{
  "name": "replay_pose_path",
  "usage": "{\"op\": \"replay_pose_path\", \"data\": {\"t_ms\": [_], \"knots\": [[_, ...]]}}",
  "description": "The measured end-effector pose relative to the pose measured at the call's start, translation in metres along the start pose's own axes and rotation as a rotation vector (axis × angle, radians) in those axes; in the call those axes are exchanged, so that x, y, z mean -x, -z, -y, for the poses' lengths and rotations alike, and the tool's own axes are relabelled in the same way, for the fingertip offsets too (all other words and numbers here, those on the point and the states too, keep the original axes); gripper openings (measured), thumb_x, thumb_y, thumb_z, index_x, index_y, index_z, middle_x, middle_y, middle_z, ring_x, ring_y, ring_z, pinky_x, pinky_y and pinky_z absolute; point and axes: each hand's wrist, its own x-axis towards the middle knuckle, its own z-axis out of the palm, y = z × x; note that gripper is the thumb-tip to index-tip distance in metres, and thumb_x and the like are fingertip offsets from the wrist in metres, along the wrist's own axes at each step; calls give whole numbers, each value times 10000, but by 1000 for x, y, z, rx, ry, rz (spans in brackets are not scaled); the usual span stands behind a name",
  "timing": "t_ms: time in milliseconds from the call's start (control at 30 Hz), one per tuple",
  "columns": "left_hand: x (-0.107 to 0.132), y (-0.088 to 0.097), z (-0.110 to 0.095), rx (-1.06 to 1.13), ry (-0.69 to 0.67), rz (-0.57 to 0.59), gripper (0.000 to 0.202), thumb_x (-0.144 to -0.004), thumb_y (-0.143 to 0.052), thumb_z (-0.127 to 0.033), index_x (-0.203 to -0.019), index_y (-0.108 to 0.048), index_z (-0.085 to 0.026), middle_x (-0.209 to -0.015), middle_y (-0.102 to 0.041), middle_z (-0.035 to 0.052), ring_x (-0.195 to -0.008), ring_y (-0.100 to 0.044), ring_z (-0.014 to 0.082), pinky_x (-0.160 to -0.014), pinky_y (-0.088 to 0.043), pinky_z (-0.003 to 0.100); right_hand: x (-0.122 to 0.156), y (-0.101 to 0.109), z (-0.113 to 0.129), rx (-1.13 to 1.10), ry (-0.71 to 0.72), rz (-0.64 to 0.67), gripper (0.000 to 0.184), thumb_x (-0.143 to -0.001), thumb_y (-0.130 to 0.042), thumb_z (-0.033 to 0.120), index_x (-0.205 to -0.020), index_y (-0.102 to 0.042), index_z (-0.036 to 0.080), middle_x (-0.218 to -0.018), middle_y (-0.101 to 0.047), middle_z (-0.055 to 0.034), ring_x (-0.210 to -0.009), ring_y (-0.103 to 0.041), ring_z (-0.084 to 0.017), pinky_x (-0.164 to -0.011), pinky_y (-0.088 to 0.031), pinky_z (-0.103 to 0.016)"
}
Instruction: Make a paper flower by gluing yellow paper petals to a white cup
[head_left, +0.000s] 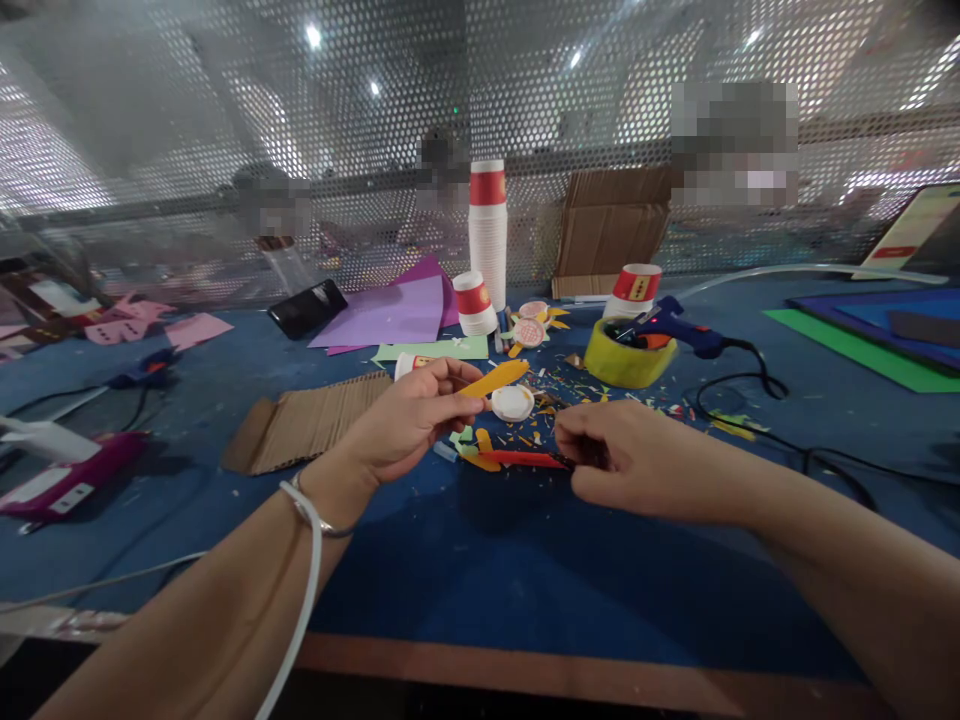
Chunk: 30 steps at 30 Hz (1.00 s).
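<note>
Between the thumb and fingers of my left hand (424, 412) is a yellow-orange paper strip (501, 377), held above the table and pointing right. Just below its tip sits a small round white piece (513, 403), like a cup bottom. My right hand (626, 458) is closed, its fingers curled around something dark that they mostly hide. A flat red strip (525, 458) ends beside those fingers; whether they touch it, I cannot tell. Yellow paper petals (484, 455) lie by the red strip's left end.
Paper scraps litter the blue table (480, 570). Behind stand a tall cup stack (488, 240) and a yellow tape roll (628, 355) with a blue glue gun (667, 325) resting on it. Corrugated cardboard (319, 425) lies left, a black phone (307, 308) behind it. A cable (787, 450) trails right.
</note>
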Motion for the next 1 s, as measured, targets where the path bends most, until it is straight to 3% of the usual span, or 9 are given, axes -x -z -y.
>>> {"op": "replay_pose_path", "data": {"t_ms": [100,200,267,433,633,833,1000], "knots": [[1,-4,2,-12,-26,4,308,-698,-776,-123,-935,-585,-166,-790,-622,-30,-660,-549,75,-610,-411,229,-4,-3,-1,-165,20,-166,185,-737,-546,160,-661,-391,226,-587,-406,65,-543,-372,-109,-511,-288,-252],[2,-6,6,-12,-40,18,308,-703,-776,-127,-930,-572,-170,-799,-627,-29,-679,-574,87,-632,-427,242,-7,-9,-4,-356,-6,-378,140,-831,-615,299,-854,-500,222,-668,-464,50,-589,-439,-123,-540,-364,-257],[1,-7,8,-13,-48,22,323,-704,-783,-137,-938,-564,-176,-802,-634,-29,-692,-592,94,-631,-424,244,-11,-14,-7,-443,-21,-454,269,-851,-659,415,-978,-534,213,-733,-530,21,-634,-494,-141,-552,-394,-265],[1,-9,12,-13,-17,54,393,-656,-837,-167,-927,-553,-184,-778,-636,-39,-694,-606,100,-612,-410,236,-17,-21,-10,-518,-26,-468,373,-865,-663,512,-1053,-582,200,-845,-620,-29,-720,-559,-170,-601,-448,-286],[6,-16,13,38,-5,135,321,-679,-828,-148,-845,-554,-176,-729,-643,-47,-668,-607,88,-639,-455,233,-16,-20,-4,-550,-29,-459,325,-859,-673,512,-812,-596,199,-594,-483,50,-507,-415,-109,-480,-350,-259],[7,-14,6,89,110,194,228,-824,-741,-324,-860,-573,-174,-763,-720,13,-679,-680,130,-657,-494,260,-15,-17,-4,-599,-82,-466,333,-850,-690,477,-731,-543,203,-522,-480,63,-438,-398,-87,-423,-311,-243],[7,-11,4,36,161,249,252,-824,-745,-378,-832,-651,-145,-799,-740,55,-676,-676,129,-614,-466,236,-15,-16,-5,-625,-87,-464,335,-832,-707,470,-723,-545,199,-489,-462,74,-413,-392,-80,-394,-293,-232]]}}
